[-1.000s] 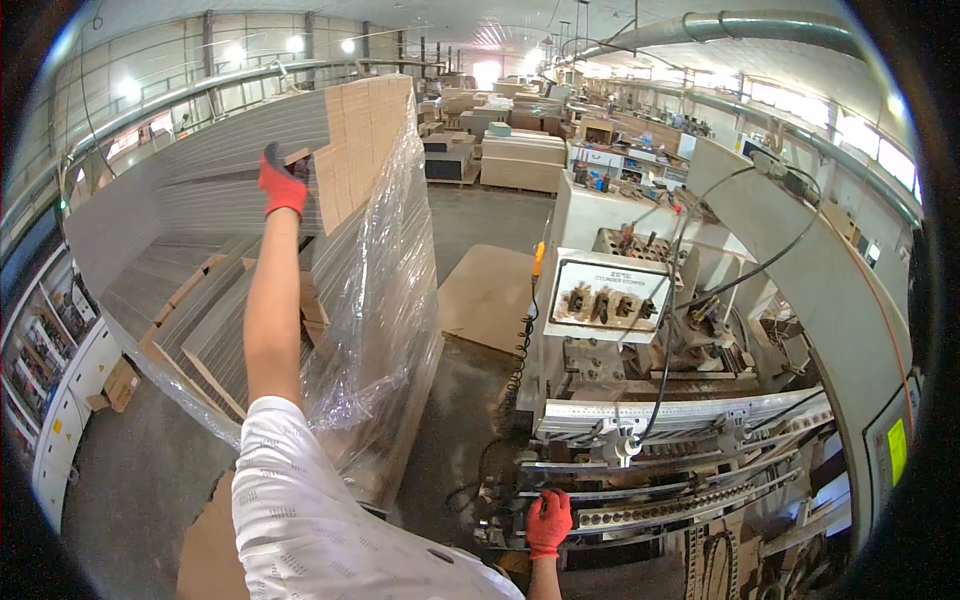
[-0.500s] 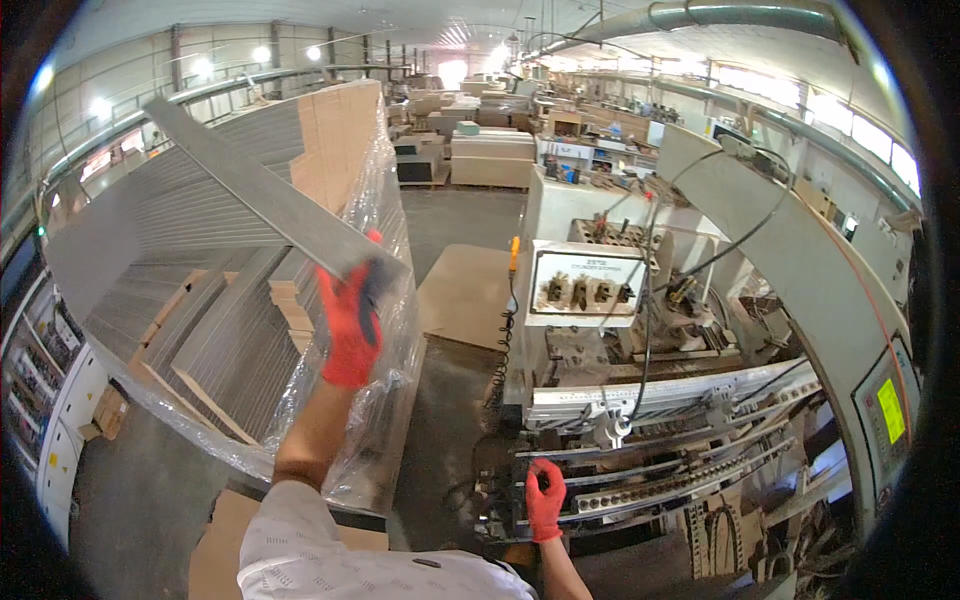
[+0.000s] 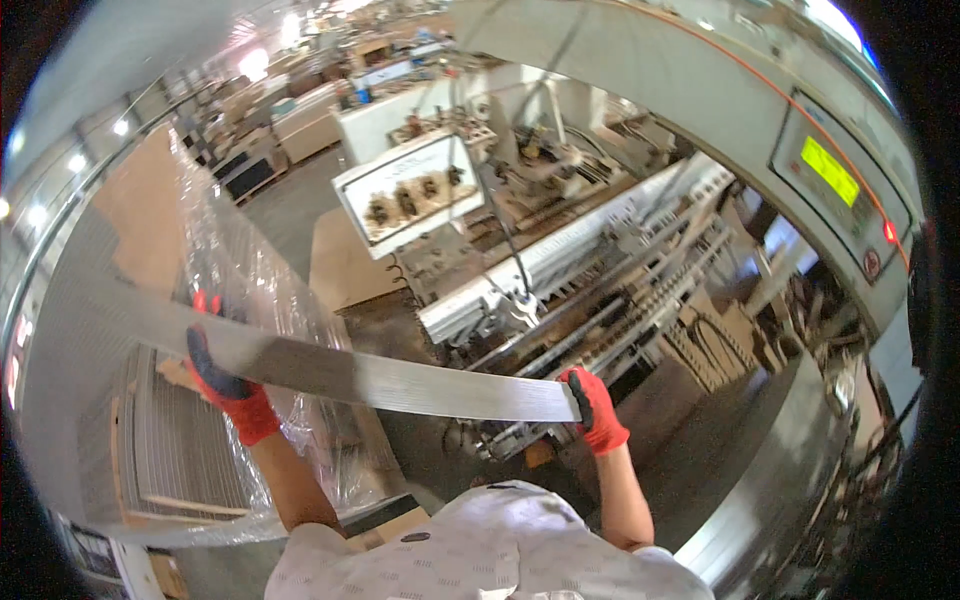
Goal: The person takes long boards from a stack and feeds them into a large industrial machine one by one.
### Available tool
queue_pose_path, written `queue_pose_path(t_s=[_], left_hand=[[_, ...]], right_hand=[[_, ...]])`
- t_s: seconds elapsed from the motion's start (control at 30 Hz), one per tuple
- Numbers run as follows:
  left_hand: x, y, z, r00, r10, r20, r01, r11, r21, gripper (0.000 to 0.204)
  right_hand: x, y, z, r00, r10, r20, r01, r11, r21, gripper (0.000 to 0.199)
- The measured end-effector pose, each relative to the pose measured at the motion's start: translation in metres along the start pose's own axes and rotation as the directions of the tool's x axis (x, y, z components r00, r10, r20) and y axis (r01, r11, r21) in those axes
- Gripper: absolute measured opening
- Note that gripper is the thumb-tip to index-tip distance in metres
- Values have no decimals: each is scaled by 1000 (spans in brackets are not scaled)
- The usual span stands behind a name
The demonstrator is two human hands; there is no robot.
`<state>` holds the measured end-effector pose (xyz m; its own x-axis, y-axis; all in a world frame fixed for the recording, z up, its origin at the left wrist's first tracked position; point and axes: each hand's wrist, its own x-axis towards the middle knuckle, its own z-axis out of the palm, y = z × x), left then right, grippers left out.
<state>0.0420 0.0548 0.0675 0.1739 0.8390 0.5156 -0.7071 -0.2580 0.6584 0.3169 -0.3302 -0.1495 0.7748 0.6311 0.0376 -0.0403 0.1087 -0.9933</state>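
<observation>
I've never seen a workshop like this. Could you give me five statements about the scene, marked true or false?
1. The left hand and right hand hold one long grey board. True.
2. Both hands are bare. False: they wear red gloves with dark palms.
3. Clear plastic wrap covers part of the stacked boards. True.
4. Those stacked boards are on the person's right. False: left.
5. The panel's screen is yellow-green. True.
</observation>
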Motion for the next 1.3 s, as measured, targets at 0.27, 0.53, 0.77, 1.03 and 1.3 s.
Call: queue_pose_path(t_s=[0.27,0.53,0.77,1.03,1.3], left_hand=[[-5,-40,-134,945,225,-238,-107,898,428,61],[-51,-48,-154,969,115,-217,-21,918,395,66],[-114,-65,-228,948,-233,-219,296,898,326,43],[-221,-127,-302,869,-391,-304,492,606,625,48],[-224,-154,-293,851,-426,-307,523,735,431,55]], right_hand=[[29,92,-124,875,442,-197,-188,686,702,34],[61,141,-171,801,383,-461,305,401,864,48],[125,202,-155,793,88,-603,120,948,295,25],[185,181,-31,618,10,-786,-45,999,-22,37],[209,168,37,769,-56,-637,-211,919,-334,32]])
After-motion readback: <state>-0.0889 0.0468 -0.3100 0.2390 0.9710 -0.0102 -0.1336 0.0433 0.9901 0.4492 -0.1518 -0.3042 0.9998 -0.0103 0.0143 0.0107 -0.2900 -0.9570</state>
